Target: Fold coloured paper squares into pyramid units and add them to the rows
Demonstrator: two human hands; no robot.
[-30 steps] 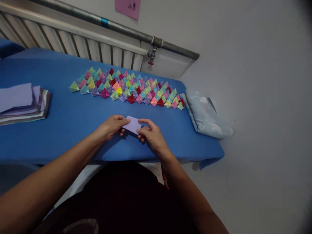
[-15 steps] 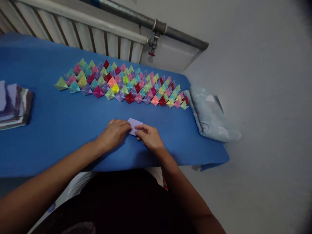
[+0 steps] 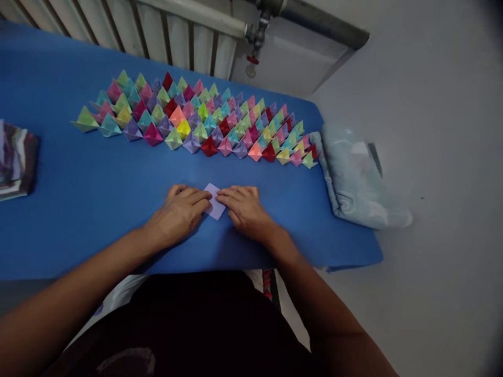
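A small lilac folded paper [image 3: 216,205] lies flat on the blue cloth, turned with one corner toward me. My left hand [image 3: 183,209] is closed on its left side, fingertips pressing it down. From the right, my right hand [image 3: 245,209] holds the opposite edge with its fingers close together; its thumb sits near the paper's lower right side. Parts of both side corners are hidden beneath the fingers. Beyond my hands stand rows of folded paper boats [image 3: 192,141] in green, pink, lilac, blue, red and yellow.
A blue cloth [image 3: 98,209] covers the table. At the left edge lies a stack of mixed-colour sheets [image 3: 18,162]. A folded pale blanket [image 3: 353,183] rests at the right end. Behind are a white radiator [image 3: 176,44] and a pipe valve with a red handle [image 3: 252,59].
The lilac paper has turned so that a corner points toward me. My right hand has gone from pinching it to pressing its edge flat. The view has shifted slightly.
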